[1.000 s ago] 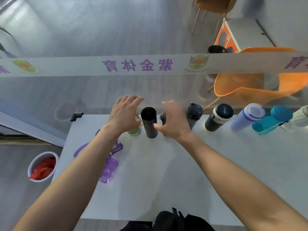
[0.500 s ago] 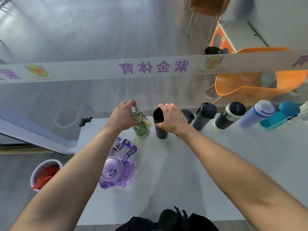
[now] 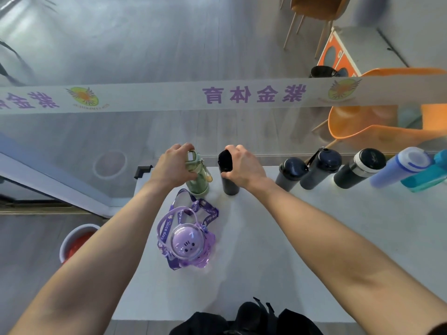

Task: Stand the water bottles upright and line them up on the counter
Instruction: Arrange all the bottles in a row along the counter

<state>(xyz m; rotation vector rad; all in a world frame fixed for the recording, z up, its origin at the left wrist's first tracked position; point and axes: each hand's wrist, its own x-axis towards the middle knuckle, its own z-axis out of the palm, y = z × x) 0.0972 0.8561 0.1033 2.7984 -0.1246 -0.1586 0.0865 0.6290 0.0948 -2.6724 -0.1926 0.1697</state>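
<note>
My left hand (image 3: pixel 175 166) grips the top of an upright pale green bottle (image 3: pixel 199 181) at the far edge of the white counter (image 3: pixel 278 250). Just to its right, my right hand (image 3: pixel 244 166) holds an upright black bottle (image 3: pixel 227 180). Further right several bottles stand in a row: a dark grey one (image 3: pixel 289 174), a navy one (image 3: pixel 320 168), a black one with a white band (image 3: pixel 359 169), a blue-and-white one (image 3: pixel 401 166) and a teal one (image 3: pixel 425 176) at the frame's edge. A purple round bottle with a strap (image 3: pixel 186 243) sits upright nearer me, on the left.
A glass partition with a printed white band (image 3: pixel 217 95) rises behind the counter. An orange chair (image 3: pixel 387 126) is beyond it on the right. A white bucket with red contents (image 3: pixel 76 243) stands on the floor to the left. A black bag (image 3: pixel 244 320) lies at the near edge.
Both hands came down and closed on the green and black bottles. The view shifted, so the purple bottle now shows fully. The two held bottles sit slightly further apart.
</note>
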